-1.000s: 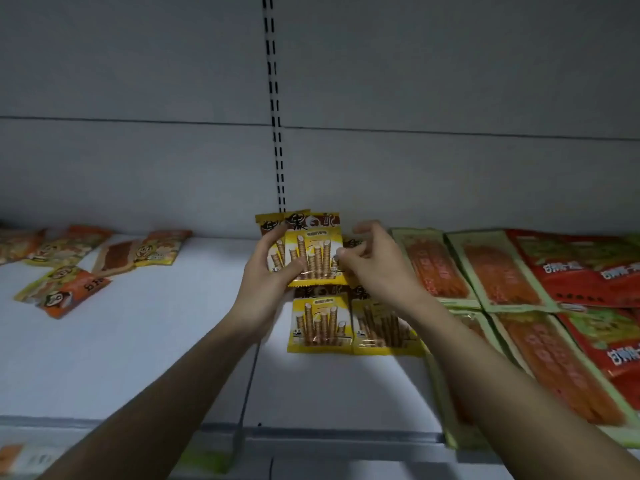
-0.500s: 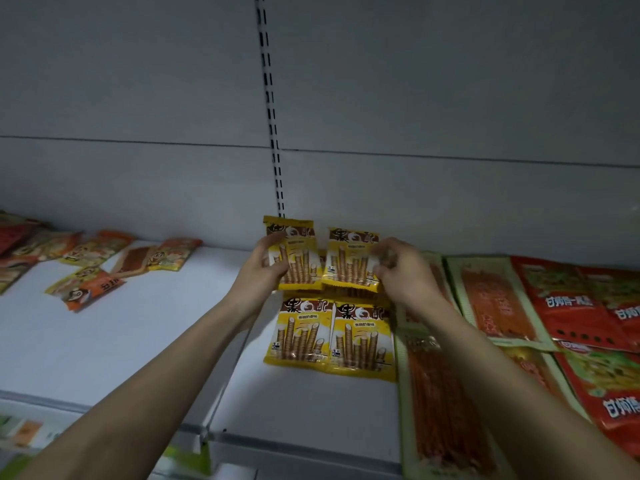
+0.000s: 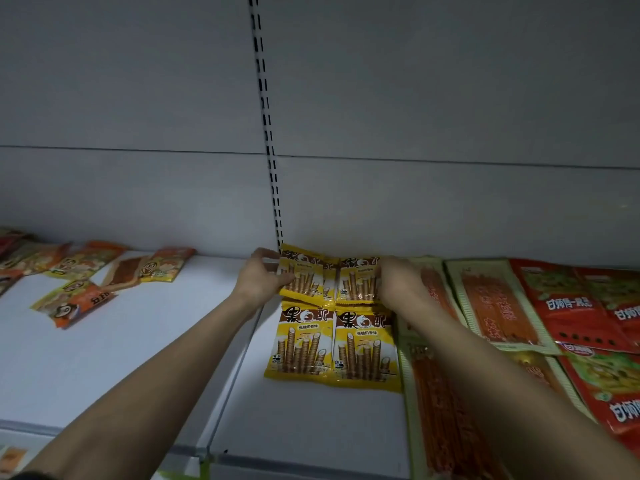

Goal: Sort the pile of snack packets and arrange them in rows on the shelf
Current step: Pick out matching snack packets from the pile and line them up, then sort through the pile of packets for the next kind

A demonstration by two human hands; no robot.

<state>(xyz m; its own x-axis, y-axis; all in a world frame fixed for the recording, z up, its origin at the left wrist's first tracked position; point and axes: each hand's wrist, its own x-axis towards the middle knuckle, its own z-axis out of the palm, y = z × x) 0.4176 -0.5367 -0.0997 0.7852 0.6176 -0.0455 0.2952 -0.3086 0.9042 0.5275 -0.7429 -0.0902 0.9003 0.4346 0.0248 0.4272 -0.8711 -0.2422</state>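
While both hands work at the back of the shelf (image 3: pixel 104 358), head view (only view given): L hand (image 3: pixel 258 280) pinches the left edge of the rear-left yellow packet (image 3: pixel 301 275), thumb and fingers (image 3: pixel 266 252) curled on it; R hand (image 3: pixel 398 280) sits at the right edge of the rear-right yellow packet (image 3: pixel 358 280), fingers hidden behind the packet, so grip can't be confirmed, though it looks like a hold. Both rear packets stand against the back panel (image 3: pixel 450 202), just beside the slotted upright (image 3: pixel 268 133), touching or slightly overlapping at the centre seam; which one, can't tell. Directly in front lie two more yellow packets (image 3: pixel 332 344), flat, side by side, forming the front row. To the R: long orange stick packs (image 3: pixel 491 306) and red packets (image 3: pixel 571 306), already laid out. To the L, well apart: the unsorted pile (image 3: pixel 104 271) of orange/yellow packets.

Judged step: seating the second yellow row; sorting is partly done, pile not yet dealt with.

Risks: rear pair appears tilted, not fully flat, so on release it may slide fwd onto the front row. R forearm (image 3: pixel 467 358) passes over the orange packs and could drag them out of line on withdrawal. Overlap at the seam could leave the row uneven.
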